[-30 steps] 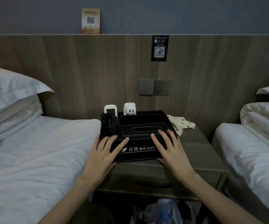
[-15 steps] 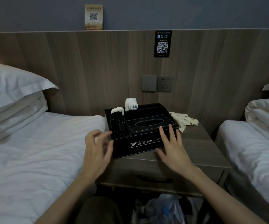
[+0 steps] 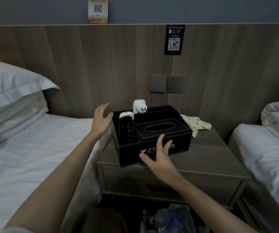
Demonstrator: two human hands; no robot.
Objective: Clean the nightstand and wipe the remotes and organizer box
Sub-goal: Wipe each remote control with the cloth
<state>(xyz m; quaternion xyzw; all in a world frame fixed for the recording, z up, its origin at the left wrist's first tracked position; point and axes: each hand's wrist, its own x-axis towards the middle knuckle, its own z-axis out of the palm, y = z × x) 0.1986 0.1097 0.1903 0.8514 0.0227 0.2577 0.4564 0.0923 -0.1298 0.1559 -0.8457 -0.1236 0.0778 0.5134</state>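
Both hands have come off the top of the black box [image 3: 179, 142]. The left hand [image 3: 101, 121] went up beside the box's left wall, fingers spread. The right hand [image 3: 160, 157] slid down before its front.

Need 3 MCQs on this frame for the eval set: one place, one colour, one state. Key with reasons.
1. Where does the spotted cloth lie?
A. on the left bed
B. inside the box
C. on the nightstand, right of the organizer box

2. What colour is the organizer box?
A. black
B. white
C. red

3. How is the left hand?
A. holding a remote
B. open, holding nothing
C. flat on the pillow

Key: C, the cloth lies on the tabletop right of the box; A, its walls are black; B, fingers spread, nothing in them.
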